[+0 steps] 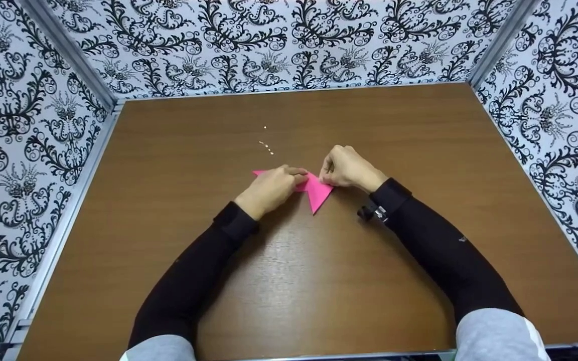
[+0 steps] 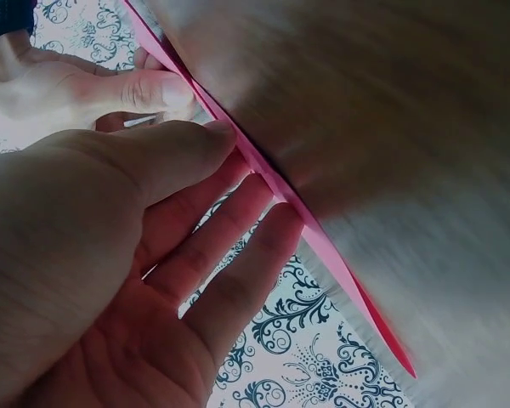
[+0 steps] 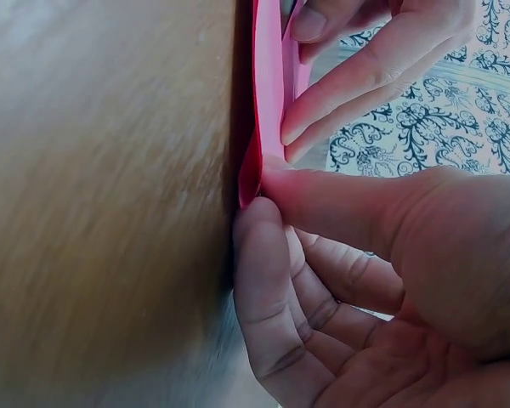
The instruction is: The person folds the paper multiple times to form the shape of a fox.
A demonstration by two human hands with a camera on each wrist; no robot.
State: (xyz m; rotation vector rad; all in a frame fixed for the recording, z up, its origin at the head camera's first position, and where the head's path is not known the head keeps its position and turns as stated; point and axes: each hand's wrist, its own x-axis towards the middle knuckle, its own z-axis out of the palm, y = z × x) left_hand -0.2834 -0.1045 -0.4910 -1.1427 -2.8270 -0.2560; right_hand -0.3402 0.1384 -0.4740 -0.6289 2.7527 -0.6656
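Observation:
A folded piece of pink paper (image 1: 318, 194) lies on the wooden table, with one pointed flap toward the person and another tip showing at the left. My left hand (image 1: 271, 189) lies over its middle. In the left wrist view, the mostly straight fingers (image 2: 238, 276) and the thumb press on the thin paper (image 2: 327, 251). At the paper's right end, my right hand (image 1: 350, 168) pinches a corner between thumb and forefinger. That pinch shows close up in the right wrist view, right by the folded edge (image 3: 270, 76). The left hand partly covers the paper from above.
Small white specks (image 1: 269, 148) lie on the brown tabletop (image 1: 289, 281) beyond the left hand. Walls with a black-and-white scroll pattern (image 1: 289, 45) stand at the back and both sides, framed by metal rails (image 1: 68, 55). A small dark wrist camera (image 1: 369, 211) sits under the right cuff.

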